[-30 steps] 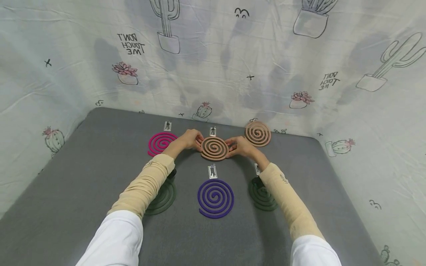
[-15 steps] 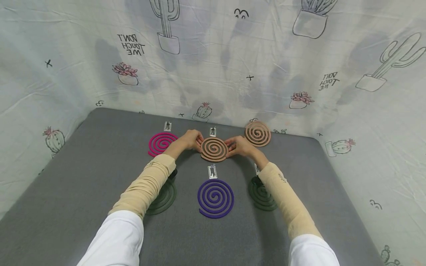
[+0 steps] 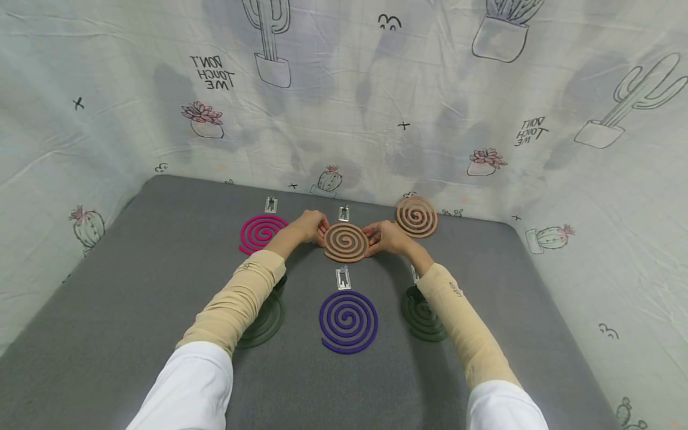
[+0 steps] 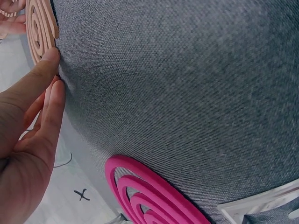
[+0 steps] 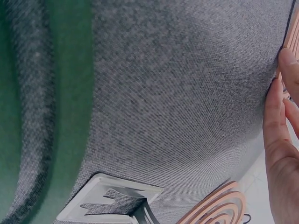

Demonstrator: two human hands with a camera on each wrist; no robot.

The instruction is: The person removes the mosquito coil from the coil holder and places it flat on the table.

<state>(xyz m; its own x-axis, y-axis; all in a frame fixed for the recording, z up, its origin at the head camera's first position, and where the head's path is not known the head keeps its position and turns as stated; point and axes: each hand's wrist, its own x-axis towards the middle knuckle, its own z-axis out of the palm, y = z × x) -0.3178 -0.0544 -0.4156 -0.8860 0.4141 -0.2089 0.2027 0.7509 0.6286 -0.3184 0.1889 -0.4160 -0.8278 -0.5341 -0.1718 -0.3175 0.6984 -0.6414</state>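
A tan spiral coil (image 3: 346,242) lies on the grey mat (image 3: 161,269), just in front of a small metal stand (image 3: 344,212). My left hand (image 3: 313,227) pinches its left edge and my right hand (image 3: 383,237) pinches its right edge. In the left wrist view the left hand's fingertips (image 4: 50,56) meet the rim of the tan coil (image 4: 39,23). The right wrist view shows the right hand's fingertips (image 5: 286,58) against the rim of the same coil (image 5: 294,32).
A second tan coil (image 3: 416,216) lies at the back right and a pink coil (image 3: 260,232) at the left. Nearer me are a purple coil (image 3: 348,321) and two dark green coils (image 3: 263,319) (image 3: 421,316) partly under my forearms. More metal stands (image 3: 343,278) (image 3: 271,205) lie flat. A cactus-print cloth wall (image 3: 376,89) surrounds the mat.
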